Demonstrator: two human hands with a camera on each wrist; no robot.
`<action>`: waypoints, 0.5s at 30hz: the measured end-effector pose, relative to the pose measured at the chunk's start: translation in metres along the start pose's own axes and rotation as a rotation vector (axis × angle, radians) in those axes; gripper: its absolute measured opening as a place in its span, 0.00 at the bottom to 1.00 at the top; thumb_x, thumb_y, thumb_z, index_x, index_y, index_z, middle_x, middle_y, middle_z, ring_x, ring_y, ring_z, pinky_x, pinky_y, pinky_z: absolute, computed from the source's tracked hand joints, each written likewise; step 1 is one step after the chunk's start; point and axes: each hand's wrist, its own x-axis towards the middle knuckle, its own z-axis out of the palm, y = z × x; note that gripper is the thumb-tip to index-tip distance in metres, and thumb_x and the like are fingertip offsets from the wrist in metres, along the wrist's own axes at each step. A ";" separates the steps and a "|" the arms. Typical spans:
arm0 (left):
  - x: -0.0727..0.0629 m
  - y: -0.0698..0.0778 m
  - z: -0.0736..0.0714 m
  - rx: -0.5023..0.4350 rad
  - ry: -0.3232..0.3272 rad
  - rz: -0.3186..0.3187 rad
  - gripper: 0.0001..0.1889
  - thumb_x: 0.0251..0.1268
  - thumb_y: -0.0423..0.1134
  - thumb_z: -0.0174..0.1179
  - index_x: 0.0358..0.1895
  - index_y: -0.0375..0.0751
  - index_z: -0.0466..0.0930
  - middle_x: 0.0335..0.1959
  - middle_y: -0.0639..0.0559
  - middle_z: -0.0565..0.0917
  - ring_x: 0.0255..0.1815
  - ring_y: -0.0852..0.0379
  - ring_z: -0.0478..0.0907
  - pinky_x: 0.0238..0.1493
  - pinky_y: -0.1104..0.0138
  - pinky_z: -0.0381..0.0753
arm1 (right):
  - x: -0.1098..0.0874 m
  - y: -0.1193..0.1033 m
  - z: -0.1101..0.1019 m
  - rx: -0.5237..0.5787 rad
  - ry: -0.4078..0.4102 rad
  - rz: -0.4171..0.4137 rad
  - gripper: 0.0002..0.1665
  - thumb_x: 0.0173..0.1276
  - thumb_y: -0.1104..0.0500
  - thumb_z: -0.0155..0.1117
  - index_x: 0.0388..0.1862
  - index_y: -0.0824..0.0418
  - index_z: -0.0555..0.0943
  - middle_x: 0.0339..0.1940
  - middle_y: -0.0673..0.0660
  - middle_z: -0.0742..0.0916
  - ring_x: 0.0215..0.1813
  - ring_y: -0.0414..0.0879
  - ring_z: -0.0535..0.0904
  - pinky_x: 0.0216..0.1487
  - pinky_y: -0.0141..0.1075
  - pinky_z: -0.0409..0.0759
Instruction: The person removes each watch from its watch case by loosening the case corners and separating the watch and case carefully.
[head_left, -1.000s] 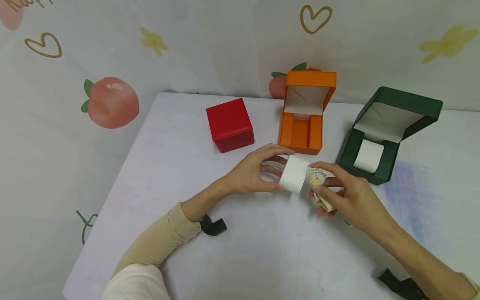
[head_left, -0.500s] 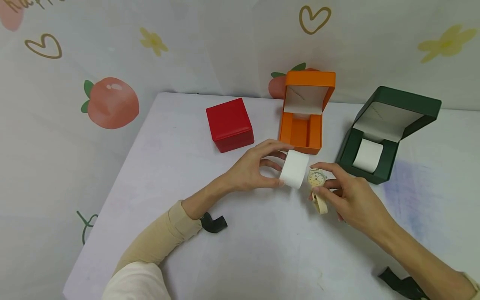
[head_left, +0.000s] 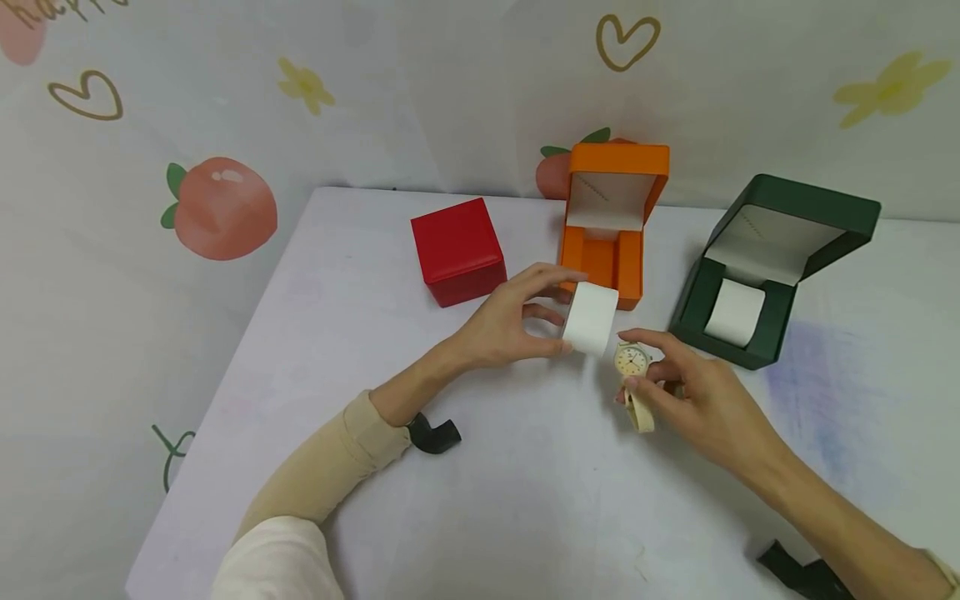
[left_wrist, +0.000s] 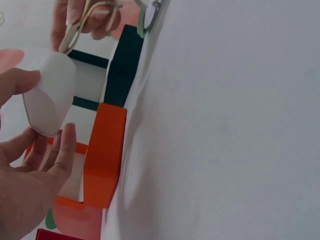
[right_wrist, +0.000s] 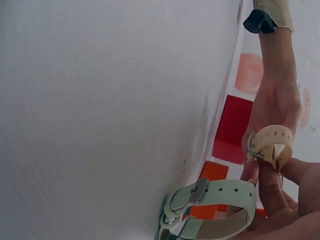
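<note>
My left hand (head_left: 510, 321) grips a white watch cushion (head_left: 591, 318) by its ends, thumb on one side and fingers on the other. It is lifted in front of the orange watch box (head_left: 630, 267). Close to its right, my right hand (head_left: 693, 392) pinches a cream wristwatch (head_left: 632, 361) between thumb and fingers, dial up, strap hanging. In the right wrist view a mint-green buckled strap (right_wrist: 230, 192) shows by the right hand; what holds it is hidden. The left wrist view shows the cushion (left_wrist: 50, 95) near the cream strap (left_wrist: 75, 32), apparently close to touching it.
The orange box stands open, with no cushion in its middle slot. To its right is an open green watch box (head_left: 776, 325) with a white cushion (head_left: 735, 312) inside. A closed red box (head_left: 459, 250) sits to the left. All stand on the white table (head_left: 480, 500).
The left hand has moved the white cushion away from me, toward the orange box. The cream watch's strap has swung to hang straighter in the right hand, which has hardly moved.
</note>
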 end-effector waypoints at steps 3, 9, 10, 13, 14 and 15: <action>0.004 0.000 -0.001 0.021 0.010 -0.008 0.38 0.52 0.26 0.73 0.69 0.35 0.69 0.61 0.45 0.72 0.59 0.53 0.74 0.55 0.59 0.82 | -0.001 0.000 0.001 0.023 -0.017 0.010 0.31 0.68 0.60 0.68 0.69 0.53 0.72 0.31 0.45 0.88 0.29 0.42 0.80 0.25 0.31 0.72; 0.012 0.000 -0.002 0.089 0.038 -0.028 0.38 0.52 0.27 0.74 0.69 0.38 0.69 0.61 0.47 0.72 0.58 0.55 0.74 0.56 0.62 0.81 | -0.001 0.002 0.002 0.053 -0.030 -0.001 0.31 0.69 0.61 0.67 0.69 0.53 0.71 0.30 0.42 0.88 0.26 0.42 0.78 0.23 0.32 0.69; 0.014 -0.001 -0.002 0.098 0.043 -0.031 0.38 0.52 0.27 0.74 0.69 0.38 0.69 0.61 0.47 0.72 0.58 0.55 0.74 0.56 0.63 0.81 | -0.001 0.002 0.002 0.055 -0.030 -0.006 0.30 0.69 0.61 0.67 0.69 0.53 0.71 0.30 0.42 0.88 0.26 0.42 0.78 0.22 0.32 0.69; 0.019 -0.003 -0.003 0.107 0.058 -0.041 0.38 0.52 0.28 0.73 0.69 0.38 0.69 0.61 0.47 0.72 0.57 0.55 0.74 0.57 0.64 0.81 | -0.001 0.004 0.003 0.061 -0.026 -0.023 0.30 0.69 0.62 0.67 0.68 0.55 0.72 0.29 0.41 0.88 0.25 0.41 0.77 0.22 0.32 0.69; 0.020 -0.003 -0.003 0.110 0.061 -0.044 0.38 0.52 0.28 0.73 0.69 0.38 0.69 0.62 0.47 0.72 0.58 0.55 0.74 0.57 0.64 0.81 | -0.001 0.005 0.003 0.063 -0.026 -0.027 0.29 0.69 0.63 0.67 0.68 0.56 0.72 0.28 0.40 0.87 0.24 0.40 0.76 0.22 0.32 0.68; 0.022 -0.004 -0.003 0.110 0.064 -0.046 0.38 0.52 0.28 0.73 0.69 0.38 0.68 0.62 0.47 0.72 0.58 0.55 0.74 0.57 0.64 0.81 | -0.001 0.005 0.003 0.064 -0.026 -0.029 0.29 0.69 0.62 0.67 0.67 0.57 0.72 0.28 0.40 0.87 0.23 0.39 0.75 0.21 0.32 0.67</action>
